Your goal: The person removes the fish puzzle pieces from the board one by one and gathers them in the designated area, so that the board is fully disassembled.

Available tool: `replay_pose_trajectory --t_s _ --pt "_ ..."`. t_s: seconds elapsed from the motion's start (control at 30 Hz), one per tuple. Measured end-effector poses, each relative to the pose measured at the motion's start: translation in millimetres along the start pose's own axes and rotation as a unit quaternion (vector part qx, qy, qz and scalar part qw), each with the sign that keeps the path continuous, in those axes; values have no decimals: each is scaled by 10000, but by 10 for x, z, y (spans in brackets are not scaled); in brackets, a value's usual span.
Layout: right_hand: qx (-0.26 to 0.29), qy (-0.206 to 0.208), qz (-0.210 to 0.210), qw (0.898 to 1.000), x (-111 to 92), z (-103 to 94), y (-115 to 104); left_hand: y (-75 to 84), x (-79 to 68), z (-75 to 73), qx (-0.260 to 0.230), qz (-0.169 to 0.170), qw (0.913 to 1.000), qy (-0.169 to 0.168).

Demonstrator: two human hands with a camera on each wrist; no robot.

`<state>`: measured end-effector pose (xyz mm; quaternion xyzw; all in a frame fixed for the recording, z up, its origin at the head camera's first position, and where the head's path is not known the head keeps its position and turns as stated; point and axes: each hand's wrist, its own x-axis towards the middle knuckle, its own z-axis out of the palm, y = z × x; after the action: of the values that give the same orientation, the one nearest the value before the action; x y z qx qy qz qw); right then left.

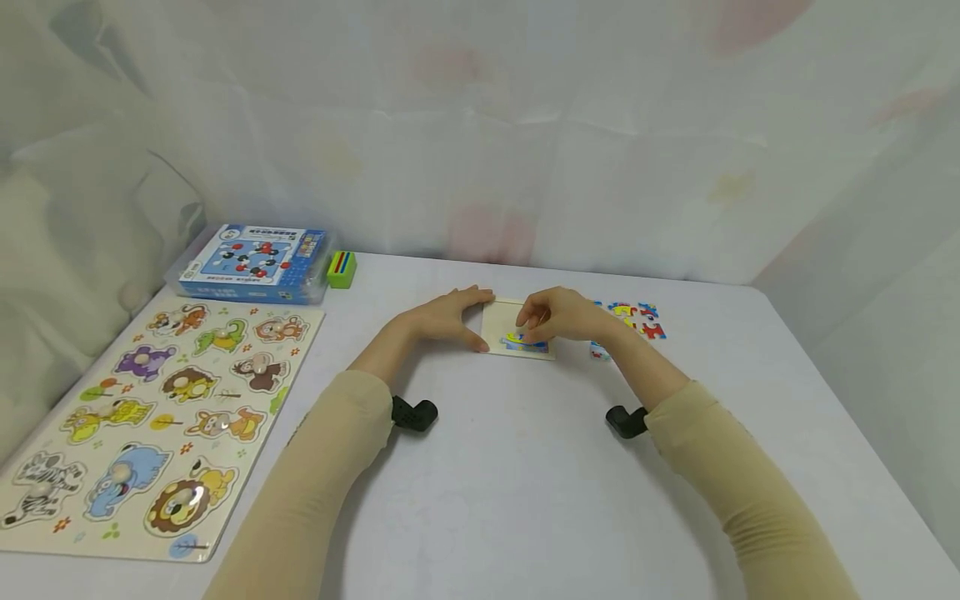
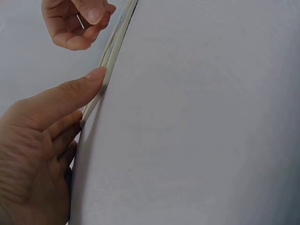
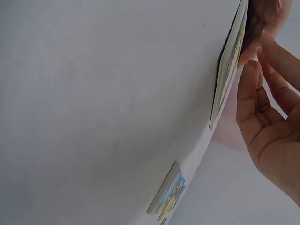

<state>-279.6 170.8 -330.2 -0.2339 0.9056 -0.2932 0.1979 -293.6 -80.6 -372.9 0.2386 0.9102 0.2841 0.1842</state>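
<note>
A small cream jigsaw tray [image 1: 498,317] lies flat on the table, with blue and yellow puzzle pieces [image 1: 536,346] along its near side. My left hand [image 1: 442,318] holds the tray at its left end, the thumb by the near corner and the index finger by the far one. In the left wrist view that thumb rests on the tray's edge [image 2: 110,56]. My right hand [image 1: 564,315] is over the tray's right half, fingers bent and thumb close to them, fingertips right at the pieces. I cannot tell whether a piece is between them.
Several loose jigsaw pieces [image 1: 651,330] lie right of the tray, partly behind my right forearm. A large animal knob puzzle board [image 1: 161,421] covers the table's left side. Behind it stand a blue-labelled plastic box [image 1: 247,287] and a small green block [image 1: 340,277]. Fabric hangs behind the table.
</note>
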Motion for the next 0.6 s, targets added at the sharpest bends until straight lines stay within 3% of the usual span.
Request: replay_pose_trajectory --t_s 0.6 --pt "31 -127 23 9999 45 106 -25 8 -8 0 -59 16 10000 -3"
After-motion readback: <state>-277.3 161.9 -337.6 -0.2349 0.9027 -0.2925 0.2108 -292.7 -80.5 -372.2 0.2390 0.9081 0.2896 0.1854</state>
